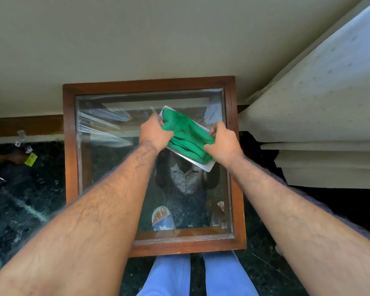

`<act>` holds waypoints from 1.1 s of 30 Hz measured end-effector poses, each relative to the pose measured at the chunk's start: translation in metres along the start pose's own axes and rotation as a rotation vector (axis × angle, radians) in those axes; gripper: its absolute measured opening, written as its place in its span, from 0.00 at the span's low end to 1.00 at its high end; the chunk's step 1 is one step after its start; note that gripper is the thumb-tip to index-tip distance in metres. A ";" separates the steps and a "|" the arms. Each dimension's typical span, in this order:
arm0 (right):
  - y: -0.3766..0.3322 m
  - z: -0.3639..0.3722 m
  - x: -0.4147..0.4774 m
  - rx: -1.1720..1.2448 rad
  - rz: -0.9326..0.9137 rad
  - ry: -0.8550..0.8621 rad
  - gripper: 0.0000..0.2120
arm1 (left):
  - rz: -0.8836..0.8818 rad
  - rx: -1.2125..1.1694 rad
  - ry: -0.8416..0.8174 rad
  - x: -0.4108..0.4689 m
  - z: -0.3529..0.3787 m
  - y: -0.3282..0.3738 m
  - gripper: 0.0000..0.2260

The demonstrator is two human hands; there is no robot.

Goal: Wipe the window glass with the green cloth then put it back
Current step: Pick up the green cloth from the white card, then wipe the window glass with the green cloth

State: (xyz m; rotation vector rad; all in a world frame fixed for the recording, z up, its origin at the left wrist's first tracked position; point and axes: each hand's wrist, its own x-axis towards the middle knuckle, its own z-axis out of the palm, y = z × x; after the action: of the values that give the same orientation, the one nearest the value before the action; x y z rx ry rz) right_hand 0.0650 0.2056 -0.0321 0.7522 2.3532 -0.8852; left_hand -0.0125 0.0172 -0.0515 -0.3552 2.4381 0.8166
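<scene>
A wood-framed window glass (107, 171) leans against the wall in front of me, its brown frame (69, 146) around it. A folded green cloth (185, 133) lies on a white rectangular tray (207, 167) resting on the upper part of the glass. My left hand (153, 131) grips the cloth's left edge. My right hand (222, 142) grips its lower right edge. Both hands are closed on the cloth, which still touches the tray.
A beige wall (158, 39) rises behind the frame. A mattress or cushion stack (318, 103) sits at the right. The floor (30, 199) is dark green marble, with small scraps of litter at the left. My legs in blue trousers (192, 276) stand below the frame.
</scene>
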 end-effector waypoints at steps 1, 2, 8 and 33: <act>-0.002 -0.006 -0.003 0.063 0.014 -0.015 0.20 | -0.022 -0.081 0.002 -0.003 -0.007 -0.001 0.18; -0.005 -0.013 -0.007 0.118 0.021 -0.033 0.24 | -0.037 -0.155 -0.006 -0.009 -0.015 -0.001 0.23; -0.024 -0.066 -0.035 0.377 0.022 -0.087 0.15 | -0.086 -0.525 -0.124 -0.042 -0.067 0.014 0.18; -0.251 -0.430 -0.280 0.419 -0.563 0.236 0.11 | 0.509 -0.744 -0.142 -0.272 -0.449 0.291 0.10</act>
State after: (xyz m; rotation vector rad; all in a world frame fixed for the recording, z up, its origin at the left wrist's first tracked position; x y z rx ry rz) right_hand -0.0096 0.2626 0.5313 0.3466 2.6753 -1.6418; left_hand -0.0891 -0.0133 0.5434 0.0782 2.0238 1.8976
